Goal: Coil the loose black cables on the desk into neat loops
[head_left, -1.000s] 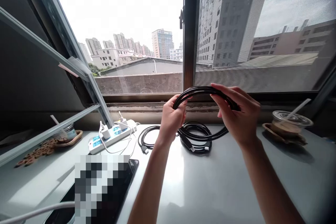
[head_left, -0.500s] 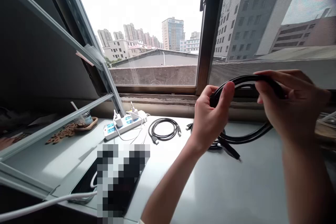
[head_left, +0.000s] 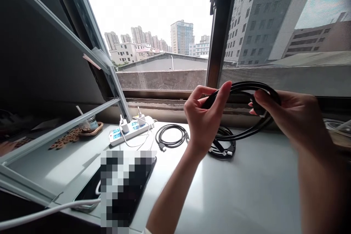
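A coiled black cable (head_left: pixel 246 136) hangs in the air between my two hands, above the table. My left hand (head_left: pixel 204 117) grips the left side of the loop, thumb pointing up. On the right side, my right hand (head_left: pixel 290 115) pinches the loop, with a dark connector beside its thumb and fingers. Below and behind my left hand, another black cable coil (head_left: pixel 230 155) with connectors lies on the table, partly hidden. A separate round black cable coil (head_left: pixel 171 146) rests flat further left, its plug ends at the lower left and right.
A white power strip (head_left: pixel 131 131) with plugs stands near the window sill. Dark phones or tablets (head_left: pixel 139 190), partly pixelated, lie at the front left of the white table (head_left: pixel 246 197). A metal frame (head_left: pixel 55 31) crosses the left side. A jar (head_left: pixel 91 122) stands behind it.
Both hands have moved left with the held coil. My right hand has turned and sits closer to my left. More of the coil on the table behind is visible.
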`<action>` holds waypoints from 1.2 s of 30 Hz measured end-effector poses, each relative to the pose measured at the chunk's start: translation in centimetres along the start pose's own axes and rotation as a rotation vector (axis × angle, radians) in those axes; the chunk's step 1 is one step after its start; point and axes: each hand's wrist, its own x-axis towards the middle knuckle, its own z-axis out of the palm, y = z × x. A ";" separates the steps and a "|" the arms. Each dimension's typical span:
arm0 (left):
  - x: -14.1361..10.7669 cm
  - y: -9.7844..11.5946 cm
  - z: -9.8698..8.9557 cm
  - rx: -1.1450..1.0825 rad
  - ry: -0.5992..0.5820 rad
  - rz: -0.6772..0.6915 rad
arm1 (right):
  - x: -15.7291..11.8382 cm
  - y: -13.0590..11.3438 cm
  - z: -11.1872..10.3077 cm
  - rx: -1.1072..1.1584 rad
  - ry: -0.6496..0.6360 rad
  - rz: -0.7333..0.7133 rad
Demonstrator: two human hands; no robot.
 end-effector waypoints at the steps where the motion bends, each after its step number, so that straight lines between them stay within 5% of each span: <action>1: 0.1 -0.2 -0.1 0.020 -0.006 0.032 | -0.1 -0.3 -0.3 0.071 -0.045 0.047; 8: -0.4 -2.6 -0.3 0.251 -0.043 0.190 | -1.4 -2.7 -1.3 0.214 -0.394 0.218; 12: -0.3 -3.2 -0.4 0.465 -0.085 0.069 | -1.3 -2.3 -0.6 0.317 -0.516 0.181; 17: 1.1 -2.8 -1.7 0.501 -0.147 -0.269 | -1.0 -1.1 -0.2 0.177 -0.300 0.062; 22: 2.1 -2.1 -2.7 0.220 -0.211 -0.587 | -1.0 -0.8 1.0 -0.016 -0.255 -0.321; 29: 1.5 -1.7 -1.4 0.043 -0.124 -0.572 | -0.7 -0.7 1.8 0.005 -0.094 -0.526; 36: 1.5 -2.3 -1.3 -0.057 -0.258 -0.671 | -0.5 -0.8 1.0 -0.032 -0.028 -0.562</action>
